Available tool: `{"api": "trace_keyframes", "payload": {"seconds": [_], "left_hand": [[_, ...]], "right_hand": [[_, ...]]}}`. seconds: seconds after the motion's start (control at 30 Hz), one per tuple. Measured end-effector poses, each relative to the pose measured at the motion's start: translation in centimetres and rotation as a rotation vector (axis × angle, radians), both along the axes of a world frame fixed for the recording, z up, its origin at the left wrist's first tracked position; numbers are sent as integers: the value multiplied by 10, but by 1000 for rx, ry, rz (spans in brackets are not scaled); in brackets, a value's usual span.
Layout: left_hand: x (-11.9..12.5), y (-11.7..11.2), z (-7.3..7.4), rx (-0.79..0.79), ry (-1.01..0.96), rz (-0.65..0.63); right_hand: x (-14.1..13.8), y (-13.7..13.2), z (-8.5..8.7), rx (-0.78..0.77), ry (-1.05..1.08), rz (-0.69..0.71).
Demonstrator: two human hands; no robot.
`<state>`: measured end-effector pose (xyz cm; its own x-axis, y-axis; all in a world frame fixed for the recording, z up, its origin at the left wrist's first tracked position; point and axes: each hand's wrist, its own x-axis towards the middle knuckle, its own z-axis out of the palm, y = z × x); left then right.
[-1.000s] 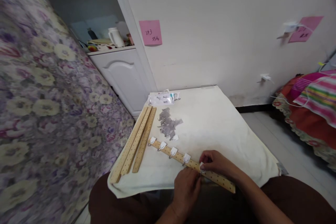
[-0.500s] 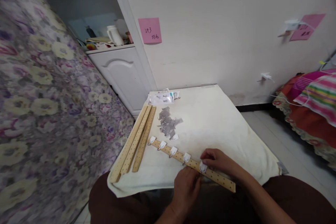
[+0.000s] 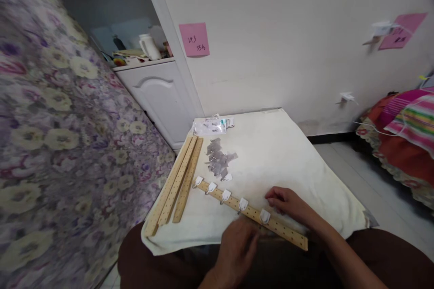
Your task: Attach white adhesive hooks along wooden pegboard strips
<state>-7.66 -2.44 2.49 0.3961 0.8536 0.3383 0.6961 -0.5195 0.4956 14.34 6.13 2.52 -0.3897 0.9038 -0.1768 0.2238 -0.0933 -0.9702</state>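
Note:
A perforated wooden strip (image 3: 281, 229) lies slantwise near the table's front edge, its right end reaching over the edge. Several white tags with metal rings hang along it; the rightmost tag (image 3: 265, 216) is closest to my hands. My left hand (image 3: 237, 241) is at the strip's near edge, its fingers smeared by motion and partly hidden, so its grip cannot be made out. Just beyond the strip, my right hand (image 3: 288, 203) hovers with curled fingers, apart from the rightmost tag; nothing shows in it. Farther back is a pile of grey tags (image 3: 219, 158), with one white tag (image 3: 227, 177) beside it.
More perforated wooden strips (image 3: 174, 185) lie side by side along the table's left edge. Clear plastic packets (image 3: 209, 127) are at the back left of the cloth-covered table (image 3: 271, 149). A floral curtain (image 3: 84, 144) hangs on the left, and a wall stands behind.
My right hand has let go of the rightmost tag and drawn back a little to the right. That tag now lies on the strip uncovered. My left hand has shifted slightly and is blurred.

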Motion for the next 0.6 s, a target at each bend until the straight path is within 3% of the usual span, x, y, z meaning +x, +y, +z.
{"api": "trace_keyframes", "payload": {"seconds": [0.1, 0.17, 0.23, 0.4, 0.6], "left_hand": [[-15, 28, 29, -6, 44, 157], [-23, 57, 47, -69, 247, 290], [-28, 86, 58, -131, 463, 330], [-21, 138, 50, -227, 686, 352], [-9, 158, 41, -310, 870, 388]], "right_hand": [[2, 3, 0, 22, 13, -13], [2, 3, 1, 26, 12, -17], [1, 4, 2, 29, 9, -16], [1, 5, 0, 12, 34, -20], [5, 5, 2, 41, 15, -39]]}}
